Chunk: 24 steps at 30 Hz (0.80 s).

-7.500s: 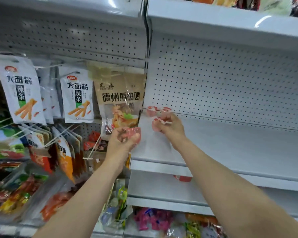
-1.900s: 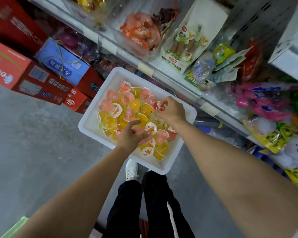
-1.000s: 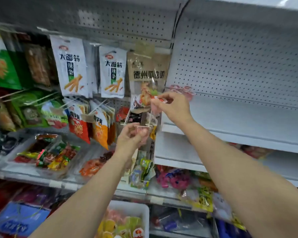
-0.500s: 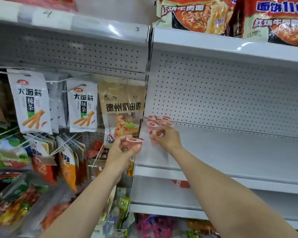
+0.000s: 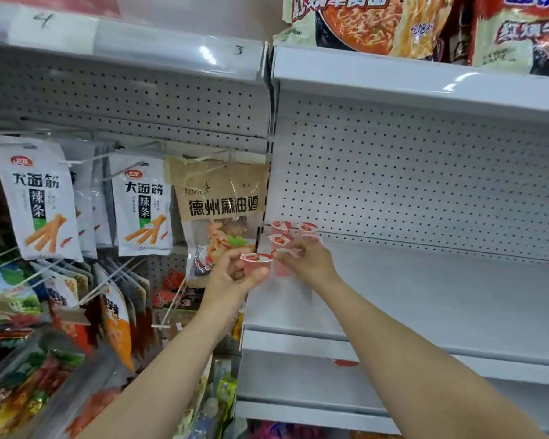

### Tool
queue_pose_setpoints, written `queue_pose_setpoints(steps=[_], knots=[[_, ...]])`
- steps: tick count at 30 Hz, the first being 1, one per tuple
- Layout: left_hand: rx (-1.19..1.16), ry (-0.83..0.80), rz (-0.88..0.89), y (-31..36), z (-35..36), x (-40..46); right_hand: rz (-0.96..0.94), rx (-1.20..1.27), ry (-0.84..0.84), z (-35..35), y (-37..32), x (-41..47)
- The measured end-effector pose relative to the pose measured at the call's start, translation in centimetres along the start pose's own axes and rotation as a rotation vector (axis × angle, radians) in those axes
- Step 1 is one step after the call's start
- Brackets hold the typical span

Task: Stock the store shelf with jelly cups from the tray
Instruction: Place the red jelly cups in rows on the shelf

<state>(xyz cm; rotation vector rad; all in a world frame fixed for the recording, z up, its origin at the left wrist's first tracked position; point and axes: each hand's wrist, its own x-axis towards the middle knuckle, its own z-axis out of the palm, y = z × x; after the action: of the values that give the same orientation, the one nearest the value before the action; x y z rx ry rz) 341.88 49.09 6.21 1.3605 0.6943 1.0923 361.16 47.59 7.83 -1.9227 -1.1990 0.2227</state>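
left hand (image 5: 232,274) grips a pink jelly cup (image 5: 256,264) upright. right hand (image 5: 308,259) pinches another cup (image 5: 281,264), partly hidden, on the shelf (image 5: 425,299) at its far left.

pink jelly cups (image 5: 281,238) upright, clustered at white shelf (image 5: 425,299) back-left corner; one cup (image 5: 256,263) held just left.

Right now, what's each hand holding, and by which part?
Left hand grips a jelly cup by its side wall, lid up. Right hand pinches a second cup at its rim, setting it on the shelf.
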Motion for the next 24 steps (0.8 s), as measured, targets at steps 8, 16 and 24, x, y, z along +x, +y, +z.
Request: queue_pose_setpoints(steps=[8,16,24], knots=[[-0.023,-0.04,-0.003,1.0,3.7,1.2,0.065,0.571,-0.394,-6.1,-3.3,-2.7],[0.015,-0.111,0.071,1.1,6.8,1.6,0.043,0.569,-0.344,-9.2,-1.5,-3.2],[0.881,-0.126,0.296,-3.5,5.3,4.3,0.075,0.212,0.079,-7.3,1.6,-1.4]])
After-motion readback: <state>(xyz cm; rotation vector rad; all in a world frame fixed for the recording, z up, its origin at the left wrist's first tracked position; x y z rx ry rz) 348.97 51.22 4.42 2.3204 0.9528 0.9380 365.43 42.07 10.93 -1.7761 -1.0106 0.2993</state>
